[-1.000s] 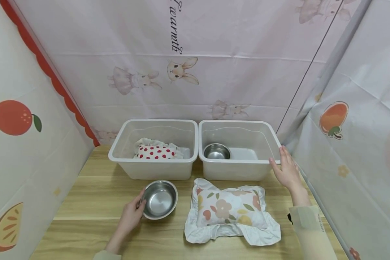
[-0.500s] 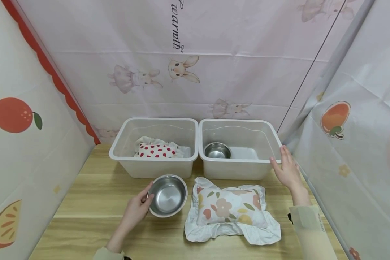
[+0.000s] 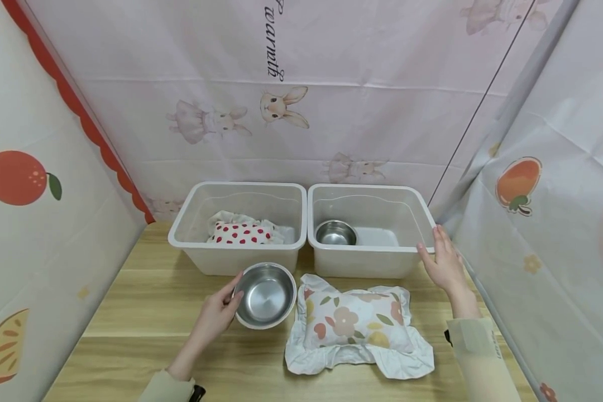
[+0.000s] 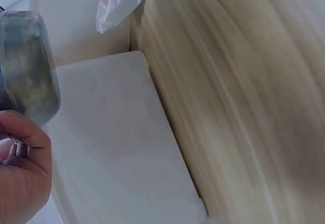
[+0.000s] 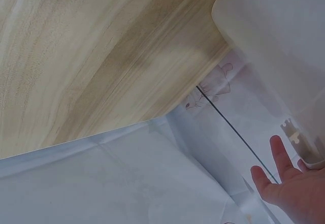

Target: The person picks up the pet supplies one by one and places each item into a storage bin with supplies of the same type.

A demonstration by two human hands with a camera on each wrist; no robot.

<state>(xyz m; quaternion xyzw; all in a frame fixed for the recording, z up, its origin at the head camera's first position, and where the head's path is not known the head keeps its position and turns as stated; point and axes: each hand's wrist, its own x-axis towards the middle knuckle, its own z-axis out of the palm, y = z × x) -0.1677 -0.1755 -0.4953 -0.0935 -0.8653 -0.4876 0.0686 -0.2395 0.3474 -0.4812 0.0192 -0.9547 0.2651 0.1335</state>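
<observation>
My left hand point(image 3: 216, 314) pinches the left rim of a shiny metal bowl point(image 3: 265, 297), thumb inside and fingers outside. In the left wrist view the bowl point(image 4: 29, 66) is raised off the table, in front of a white bin's wall. The bowl's inside holds nothing. My right hand point(image 3: 443, 262) rests with straight fingers on the front right corner of the right white bin point(image 3: 364, 263). A smaller metal bowl point(image 3: 336, 233) sits inside that bin at the left. A floral pillow point(image 3: 354, 321) with a white ruffled edge lies on the table between my hands.
The left white bin point(image 3: 246, 262) stands right beside the other one and holds a small pillow with red dots point(image 3: 243, 234). Printed cloth walls point(image 3: 301, 145) close in the wooden table point(image 3: 130, 312) at the back and both sides.
My left hand has lifted the metal bowl and carried it right and towards the bins, near the floral pillow's left edge. The right hand has stayed on the bin's corner.
</observation>
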